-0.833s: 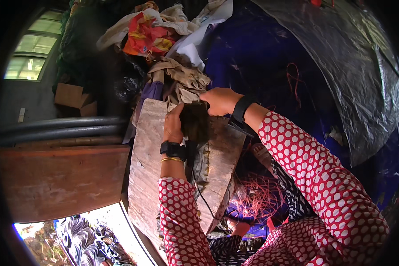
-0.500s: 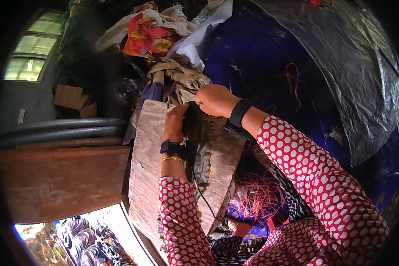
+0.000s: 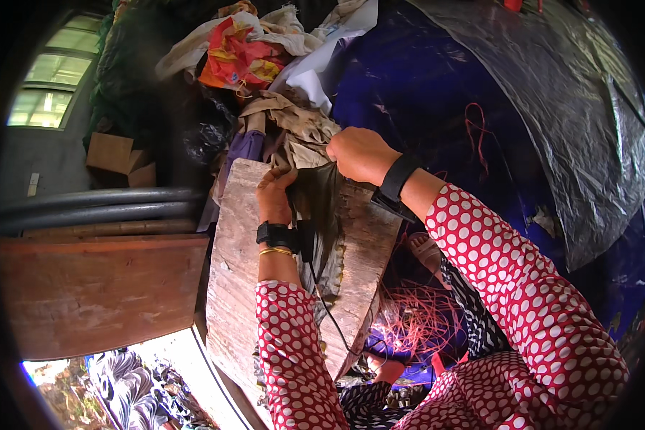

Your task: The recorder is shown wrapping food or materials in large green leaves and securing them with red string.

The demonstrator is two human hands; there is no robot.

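Observation:
A thin, dark olive, slightly glossy sheet [image 3: 317, 195] is spread between my hands over a worn wooden board [image 3: 240, 258]. My right hand [image 3: 362, 154], in a fist, pinches the sheet's upper right corner just above the board's far edge. At the sheet's left edge, my left hand [image 3: 274, 197] has its fingers curled in, closed on that side; the exact grip is partly hidden. Lower down, the sheet hangs along a gap or slot in the board, with ragged, greyish-green material [image 3: 330, 269] beneath it. Both wrists wear black bands, and a black cable runs from the left one.
Crumpled brown cloth [image 3: 294, 122] lies beyond the board, with a red-and-yellow bag [image 3: 240, 57] behind it. Blue sheeting [image 3: 408, 86] covers the right side. Tangled red string [image 3: 419, 319] lies by my legs. A brown wooden panel [image 3: 100, 294] and black pipes [image 3: 100, 204] stand left.
My right hand has moved slightly up and right, away from the left. More of the dark sheet shows, spread wider between them. My left hand has shifted slightly left.

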